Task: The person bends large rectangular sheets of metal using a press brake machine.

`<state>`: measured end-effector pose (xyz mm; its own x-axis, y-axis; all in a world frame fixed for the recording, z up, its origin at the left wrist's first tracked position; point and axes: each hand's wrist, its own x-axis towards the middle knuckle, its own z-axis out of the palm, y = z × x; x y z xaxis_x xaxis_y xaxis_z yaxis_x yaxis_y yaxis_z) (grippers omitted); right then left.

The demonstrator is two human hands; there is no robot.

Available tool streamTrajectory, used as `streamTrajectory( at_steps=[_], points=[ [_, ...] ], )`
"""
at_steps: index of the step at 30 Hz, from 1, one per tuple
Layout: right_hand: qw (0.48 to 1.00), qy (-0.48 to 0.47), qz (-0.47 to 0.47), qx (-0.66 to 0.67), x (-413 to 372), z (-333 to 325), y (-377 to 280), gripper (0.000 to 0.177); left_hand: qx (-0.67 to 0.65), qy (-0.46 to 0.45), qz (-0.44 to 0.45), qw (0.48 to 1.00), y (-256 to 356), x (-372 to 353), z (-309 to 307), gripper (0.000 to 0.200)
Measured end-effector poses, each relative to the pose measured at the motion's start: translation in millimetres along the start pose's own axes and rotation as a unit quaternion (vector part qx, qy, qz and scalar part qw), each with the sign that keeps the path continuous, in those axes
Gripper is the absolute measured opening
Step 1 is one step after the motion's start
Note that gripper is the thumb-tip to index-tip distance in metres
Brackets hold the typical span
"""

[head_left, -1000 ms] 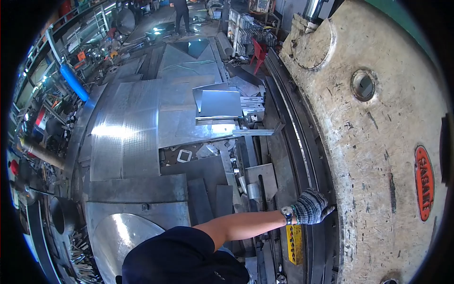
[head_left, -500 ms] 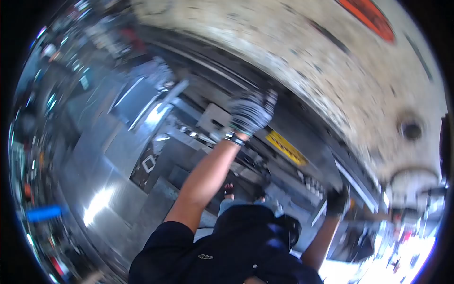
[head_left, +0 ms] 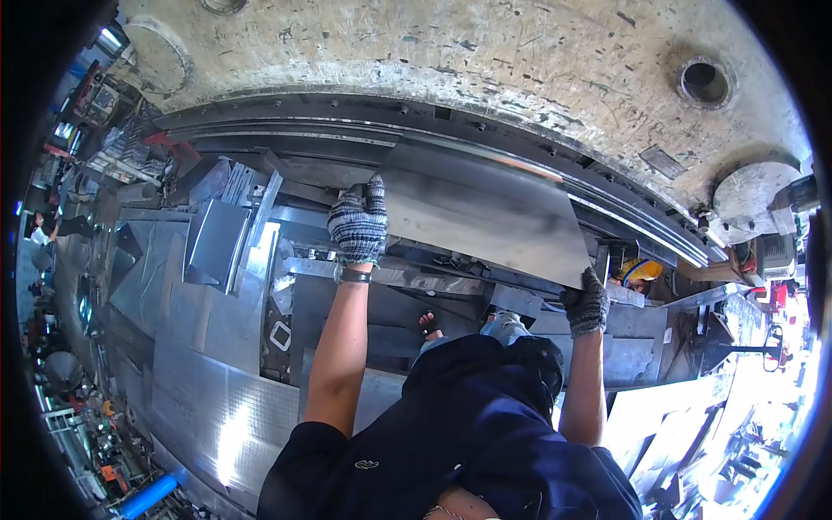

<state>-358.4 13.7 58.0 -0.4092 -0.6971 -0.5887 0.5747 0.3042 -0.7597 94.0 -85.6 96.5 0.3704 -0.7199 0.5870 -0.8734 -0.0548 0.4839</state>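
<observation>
A flat grey metal sheet (head_left: 485,217) lies between my two gloved hands, its far edge at the long slot of a large machine (head_left: 520,78). My left hand (head_left: 360,221), in a striped knit glove, grips the sheet's left edge, with the fingers pointing up along it. At the sheet's near right corner, my right hand (head_left: 587,305) in a dark glove is closed on the edge. Its thumb is partly hidden.
Bent metal pieces (head_left: 217,243) and large sheets (head_left: 186,321) lie at the left. A yellow object (head_left: 640,270) sits right of the sheet. A blue cylinder (head_left: 149,497) is at the lower left. Bright metal sheets (head_left: 659,416) stand at the lower right.
The view has turned and sharpened. The sheet now shows plainly between both hands; my left hand appears further left, my right hand slightly left and higher. The yellow label is no longer visible.
</observation>
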Motion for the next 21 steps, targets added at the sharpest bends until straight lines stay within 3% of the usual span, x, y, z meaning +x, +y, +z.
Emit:
streamTrajectory(
  at_steps=[1, 4, 6, 9, 10, 15, 17, 21],
  points=[
    [1.0, -0.013, 0.011, -0.011, 3, -6, 5, 0.019, 0.004, -0.055, -0.037, 0.998, 0, -5, -4, 0.045],
    [0.999, -0.033, 0.02, -0.004, -1, -11, 19, 0.019, -0.005, -0.032, -0.063, 0.998, -5, -17, -3, 0.044],
    [0.998, -0.036, 0.046, 0.001, 1, -19, 32, 0.021, -0.02, -0.066, -0.099, 0.993, -30, -31, 8, 0.044],
    [0.997, -0.013, 0.075, -0.019, 20, -47, 63, 0.025, -0.023, -0.188, -0.211, 0.959, -54, -49, 13, 0.051],
    [0.995, -0.017, 0.091, -0.045, 29, -57, 72, 0.026, 0.039, -0.271, -0.199, 0.941, -56, -47, 8, 0.057],
    [0.977, -0.066, 0.179, -0.095, 31, -72, 92, 0.03, 0.046, -0.404, -0.237, 0.882, -119, -70, 46, 0.063],
    [0.971, -0.072, 0.207, -0.098, 29, -81, 95, 0.032, 0.049, -0.414, -0.229, 0.88, -118, -77, 49, 0.065],
    [0.922, -0.161, 0.208, -0.284, 32, -96, 85, 0.046, 0.072, -0.439, -0.234, 0.864, -115, -83, 62, 0.071]
  ],
)
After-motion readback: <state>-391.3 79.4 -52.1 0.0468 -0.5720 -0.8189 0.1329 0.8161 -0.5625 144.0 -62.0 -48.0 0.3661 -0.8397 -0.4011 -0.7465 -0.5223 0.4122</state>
